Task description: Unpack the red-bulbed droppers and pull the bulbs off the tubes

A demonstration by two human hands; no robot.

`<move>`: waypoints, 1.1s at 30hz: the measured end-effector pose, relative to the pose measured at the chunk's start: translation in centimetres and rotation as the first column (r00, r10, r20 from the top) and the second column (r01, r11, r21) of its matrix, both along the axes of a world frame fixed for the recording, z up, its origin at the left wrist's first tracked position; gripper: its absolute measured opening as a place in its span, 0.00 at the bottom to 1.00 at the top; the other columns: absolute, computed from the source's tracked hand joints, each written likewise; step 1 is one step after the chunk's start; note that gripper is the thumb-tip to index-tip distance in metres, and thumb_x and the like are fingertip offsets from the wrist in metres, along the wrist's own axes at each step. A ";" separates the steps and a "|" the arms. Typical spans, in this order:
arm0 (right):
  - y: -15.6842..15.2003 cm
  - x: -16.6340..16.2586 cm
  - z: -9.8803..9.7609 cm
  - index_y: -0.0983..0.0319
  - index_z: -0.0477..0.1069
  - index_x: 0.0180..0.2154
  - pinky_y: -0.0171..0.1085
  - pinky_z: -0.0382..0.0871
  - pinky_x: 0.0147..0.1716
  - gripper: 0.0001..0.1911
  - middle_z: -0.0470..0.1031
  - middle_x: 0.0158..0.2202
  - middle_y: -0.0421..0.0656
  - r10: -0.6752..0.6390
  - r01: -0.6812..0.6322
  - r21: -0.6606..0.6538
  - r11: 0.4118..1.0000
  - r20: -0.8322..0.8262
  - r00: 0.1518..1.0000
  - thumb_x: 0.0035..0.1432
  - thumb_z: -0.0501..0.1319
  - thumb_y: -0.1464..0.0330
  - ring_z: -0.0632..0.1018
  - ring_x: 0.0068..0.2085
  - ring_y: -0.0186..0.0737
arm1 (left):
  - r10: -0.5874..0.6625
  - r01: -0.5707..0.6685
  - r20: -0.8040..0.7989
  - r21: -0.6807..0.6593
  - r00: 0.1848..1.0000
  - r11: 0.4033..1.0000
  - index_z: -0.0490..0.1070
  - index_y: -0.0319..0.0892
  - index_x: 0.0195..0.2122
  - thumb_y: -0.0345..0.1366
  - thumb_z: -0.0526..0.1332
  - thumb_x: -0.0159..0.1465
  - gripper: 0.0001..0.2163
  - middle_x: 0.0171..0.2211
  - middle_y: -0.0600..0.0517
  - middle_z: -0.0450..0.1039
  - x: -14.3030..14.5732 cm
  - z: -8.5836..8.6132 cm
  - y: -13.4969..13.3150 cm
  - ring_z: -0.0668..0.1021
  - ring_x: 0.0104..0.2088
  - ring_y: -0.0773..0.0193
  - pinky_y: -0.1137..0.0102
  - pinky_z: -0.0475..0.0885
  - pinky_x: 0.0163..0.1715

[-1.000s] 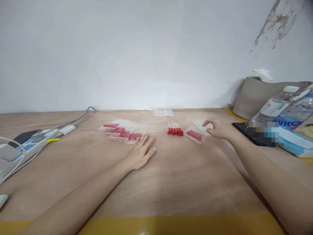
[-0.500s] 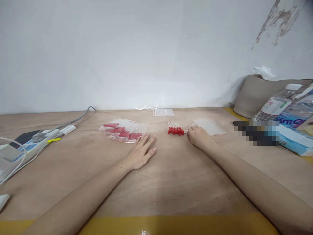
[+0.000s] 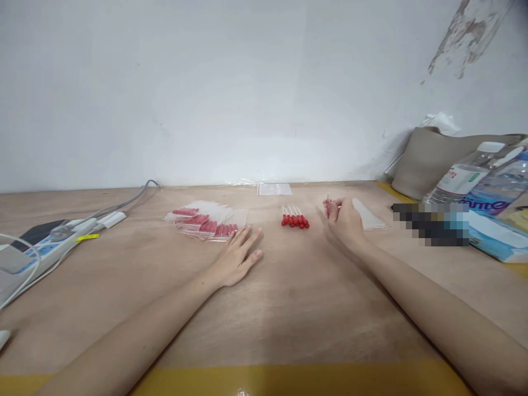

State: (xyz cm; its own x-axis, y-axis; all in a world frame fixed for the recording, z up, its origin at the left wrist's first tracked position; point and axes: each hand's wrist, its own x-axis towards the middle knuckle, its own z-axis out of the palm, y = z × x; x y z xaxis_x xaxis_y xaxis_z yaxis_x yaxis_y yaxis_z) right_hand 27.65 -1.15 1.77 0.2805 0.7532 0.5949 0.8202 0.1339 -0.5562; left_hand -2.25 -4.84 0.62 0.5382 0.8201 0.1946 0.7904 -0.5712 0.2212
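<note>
My left hand (image 3: pixel 238 257) lies flat on the table with its fingers spread. Its fingertips reach the near edge of a fanned pile of clear zip bags (image 3: pixel 208 220) that hold red contents. My right hand (image 3: pixel 345 224) is raised a little, pinching what looks like a clear zip bag (image 3: pixel 327 207) with a reddish edge; much of it is blurred or hidden by the fingers. Behind that hand, a stack of whitish plastic bags (image 3: pixel 367 214) shows in part. Between my hands lies a row of several pale sticks with round red heads (image 3: pixel 295 218), like large matches.
A single flat bag (image 3: pixel 274 190) lies by the wall. At left are a power strip (image 3: pixel 53 245) and cables. On the right stand a grey-brown bag (image 3: pixel 416 162) and plastic bottles (image 3: pixel 460 179), with a blue-white pack (image 3: pixel 490 234) in front.
My right hand has lifted from the left edge of the bag stack and turned upward, with the pinched bag rising in its fingers. The left hand stays in place.
</note>
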 end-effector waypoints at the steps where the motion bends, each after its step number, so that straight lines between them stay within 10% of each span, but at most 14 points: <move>1: -0.2 -0.3 0.6 0.62 0.56 0.36 0.38 0.67 0.29 0.13 0.72 0.34 0.50 0.057 -0.048 0.065 0.997 -0.140 0.989 0.60 0.45 0.58 0.75 0.32 0.41 | 0.002 -0.002 0.003 -0.003 1.000 1.000 0.42 0.50 0.62 0.50 0.41 0.65 0.25 0.63 0.48 0.41 0.0 0.0 0.0 0.44 0.63 0.54 0.52 0.44 0.59; 6: -1.6 -3.2 3.3 0.58 0.53 0.35 0.35 0.70 0.26 0.15 0.73 0.34 0.41 0.435 -0.276 0.336 0.900 -0.666 0.606 0.55 0.52 0.54 0.75 0.27 0.33 | 0.020 -0.026 0.093 0.069 0.995 0.997 0.40 0.47 0.62 0.48 0.42 0.65 0.26 0.63 0.45 0.40 0.0 -0.1 0.1 0.44 0.63 0.54 0.53 0.46 0.59; 9: -2.7 -5.7 3.1 0.61 0.59 0.31 0.34 0.71 0.25 0.10 0.73 0.27 0.40 0.380 -0.452 0.203 0.869 -0.858 0.345 0.55 0.54 0.61 0.75 0.25 0.33 | 0.011 -0.059 0.220 0.215 0.975 0.975 0.38 0.45 0.63 0.45 0.44 0.65 0.27 0.63 0.45 0.40 0.2 0.2 0.1 0.45 0.63 0.54 0.54 0.47 0.59; 12: -4.0 -8.3 1.6 0.63 0.65 0.29 0.32 0.70 0.22 0.06 0.73 0.23 0.42 0.228 -0.697 0.037 0.716 -0.956 0.183 0.56 0.52 0.69 0.74 0.24 0.33 | -0.088 0.005 0.261 0.302 0.961 0.953 0.39 0.44 0.62 0.46 0.50 0.62 0.30 0.63 0.44 0.41 0.4 0.5 -0.2 0.48 0.62 0.53 0.56 0.49 0.58; 24: -5.4 -7.9 0.8 0.67 0.69 0.30 0.30 0.70 0.20 0.09 0.75 0.25 0.45 0.107 -0.849 -0.345 0.401 -0.903 0.417 0.55 0.58 0.66 0.75 0.22 0.32 | -0.345 0.343 0.208 0.044 0.915 0.938 0.54 0.43 0.58 0.45 0.55 0.60 0.26 0.55 0.44 0.58 0.4 0.6 -0.8 0.65 0.54 0.58 0.64 0.62 0.53; 33: -5.2 -7.6 -0.1 0.67 0.69 0.23 0.28 0.69 0.21 0.08 0.74 0.20 0.42 0.077 -0.841 -0.368 0.397 -0.900 0.430 0.51 0.62 0.70 0.73 0.19 0.29 | -0.345 0.336 0.240 0.079 0.907 0.939 0.63 0.43 0.52 0.42 0.53 0.62 0.18 0.50 0.46 0.64 1.2 1.8 -0.6 0.69 0.49 0.59 0.64 0.65 0.50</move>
